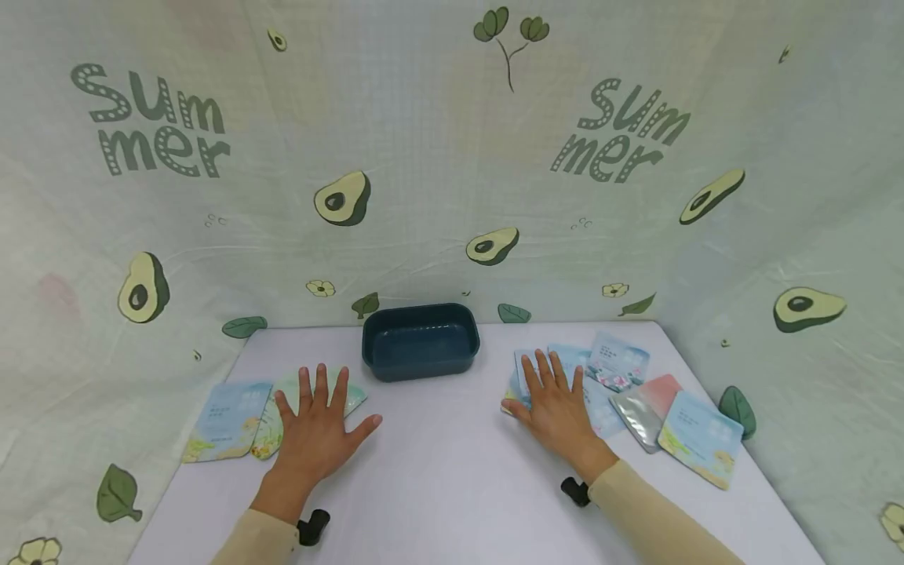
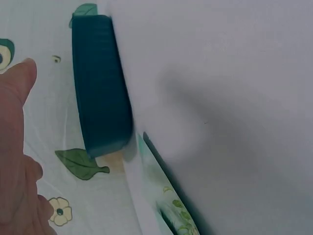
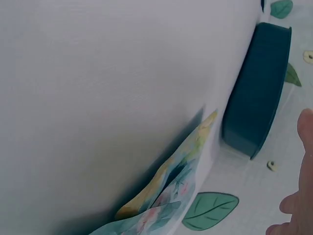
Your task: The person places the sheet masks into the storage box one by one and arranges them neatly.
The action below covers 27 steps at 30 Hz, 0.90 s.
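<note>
Fingers [image 1: 321, 390] of the left hand [image 1: 311, 443] and right hand [image 1: 563, 424] spread wide, palms down above the white table [image 1: 438, 479], gripping nothing. The step in hand appears preparatory; lifting a packet would call for one hand to lower and pinch a thin edge. Near the left hand lie a blue packet [image 1: 229, 420] and, partly hidden behind the fingers, a green floral packet [image 1: 266, 435]. Near the right lie overlapping light-blue packets [image 1: 603, 412], a pink-flowered packet [image 1: 618, 361], a silver-and-pink packet [image 1: 641, 416] and a sand-printed packet [image 1: 699, 439]. The blue packet's long axis runs away from the person, its far end leaning right. The teal bin [image 1: 424, 367], at the far edge, opens upward; its long axis runs left to right.
</note>
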Available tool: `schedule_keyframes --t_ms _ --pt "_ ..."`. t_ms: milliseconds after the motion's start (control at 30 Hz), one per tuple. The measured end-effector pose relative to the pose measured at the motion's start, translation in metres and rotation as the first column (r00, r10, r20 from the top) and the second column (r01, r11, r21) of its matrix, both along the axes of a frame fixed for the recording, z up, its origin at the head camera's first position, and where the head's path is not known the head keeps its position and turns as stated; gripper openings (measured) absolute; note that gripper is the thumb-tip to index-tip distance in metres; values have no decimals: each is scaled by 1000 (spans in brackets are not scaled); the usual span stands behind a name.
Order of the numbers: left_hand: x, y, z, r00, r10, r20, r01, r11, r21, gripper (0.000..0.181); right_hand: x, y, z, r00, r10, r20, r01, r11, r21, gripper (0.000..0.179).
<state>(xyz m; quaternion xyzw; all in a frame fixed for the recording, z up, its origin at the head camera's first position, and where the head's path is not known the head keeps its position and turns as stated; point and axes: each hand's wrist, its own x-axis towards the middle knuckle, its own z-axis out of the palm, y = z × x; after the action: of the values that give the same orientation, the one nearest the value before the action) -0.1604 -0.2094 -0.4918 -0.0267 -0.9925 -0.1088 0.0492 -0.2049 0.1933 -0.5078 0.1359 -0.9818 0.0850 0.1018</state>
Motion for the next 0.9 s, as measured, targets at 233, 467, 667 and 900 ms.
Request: schedule_keyframes --t_ms 233,467,667,900 --pt "-22 0 -2 1000 6 -7 -6 1000 25 112 -25 -13 3 999 11 40 -13 999 30 92" --pt "-57 9 -10 1000 -15 17 15 1000 18 109 -61 -41 4 994 61 85 -66 997 47 95" --pt "-77 27 -12 996 -66 60 63 997 39 108 -85 -68 8 970 153 189 -154 988 -11 97" --pt "-80 33 -20 982 -87 167 69 992 108 99 -72 -80 2 942 197 273 -203 979 -5 94"
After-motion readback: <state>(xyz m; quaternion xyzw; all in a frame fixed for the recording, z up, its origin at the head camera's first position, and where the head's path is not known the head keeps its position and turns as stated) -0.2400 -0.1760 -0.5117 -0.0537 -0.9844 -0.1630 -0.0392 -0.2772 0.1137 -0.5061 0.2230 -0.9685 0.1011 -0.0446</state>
